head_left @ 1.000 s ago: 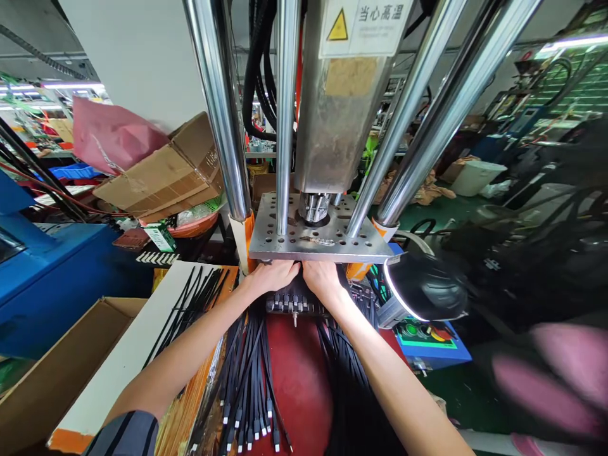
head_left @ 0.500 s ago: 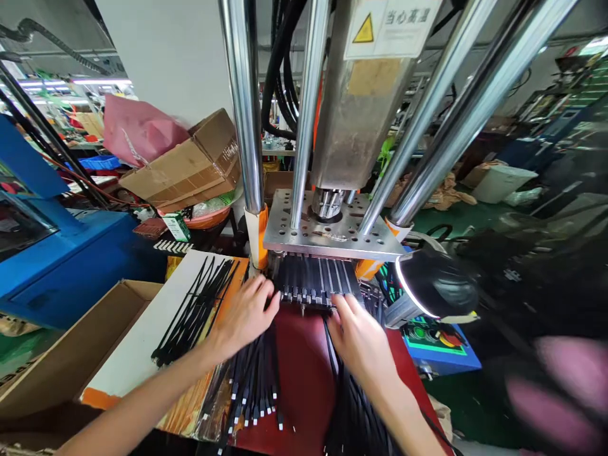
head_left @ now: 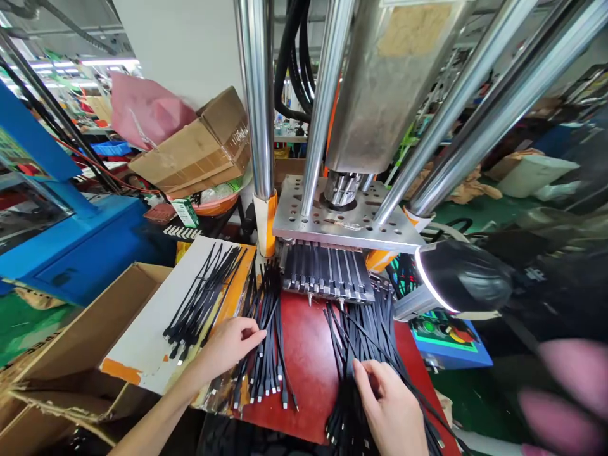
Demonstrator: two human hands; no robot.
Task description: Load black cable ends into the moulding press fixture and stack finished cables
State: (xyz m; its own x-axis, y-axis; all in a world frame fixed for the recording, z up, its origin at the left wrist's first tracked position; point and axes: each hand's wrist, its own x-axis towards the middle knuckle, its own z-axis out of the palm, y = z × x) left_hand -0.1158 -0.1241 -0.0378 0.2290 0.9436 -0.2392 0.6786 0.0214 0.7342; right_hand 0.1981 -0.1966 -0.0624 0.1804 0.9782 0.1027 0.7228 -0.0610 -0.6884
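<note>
My left hand (head_left: 232, 345) is over the left pile of black cables (head_left: 270, 373), fingers curled and thumb near the index fingertip. What lies between them I cannot make out. On the right, my right hand (head_left: 392, 402) has its thumb and fingers closed at the right pile of black cables (head_left: 346, 399), pinching at a dark cable. Behind both hands, several black cables lie side by side in the slots of a metal fixture (head_left: 327, 275), connectors toward me. A thick steel press plate (head_left: 349, 221) hangs above the fixture's back part.
More black cables (head_left: 204, 291) rest on a white board (head_left: 142, 342), beside an open cardboard box (head_left: 99, 335). Steel columns (head_left: 256, 95) rise around the press. A lamp (head_left: 456, 278) and a blue control box (head_left: 451, 351) stand right of the red table (head_left: 306, 354).
Both hands have left the front of the fixture and moved down toward me, the left to the left cable pile, the right onto the right pile. The camera view has shifted slightly.
</note>
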